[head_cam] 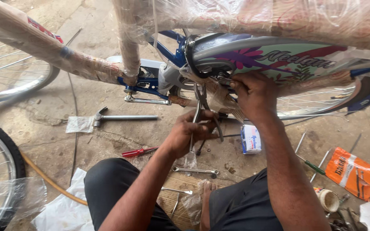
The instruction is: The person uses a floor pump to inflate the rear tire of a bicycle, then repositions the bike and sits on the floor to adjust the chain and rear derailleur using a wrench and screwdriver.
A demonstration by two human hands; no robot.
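The left hand (191,132) grips pliers (202,109) at a wrapped bicycle (253,55); the right hand (253,92) clenches on its chain cover. On the floor: a small blue-and-white box (251,139) just right, an orange rectangular packet (351,173) far right.

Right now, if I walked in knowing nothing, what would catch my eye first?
First, the bicycle across the top, its frame wrapped in paper and clear plastic, with a flowery chain cover. Just below it, the person's left hand grips pliers while the right hand presses against the chain cover. Tools lie about the concrete floor: a hammer to the left, a red screwdriver and a wrench near the knees.
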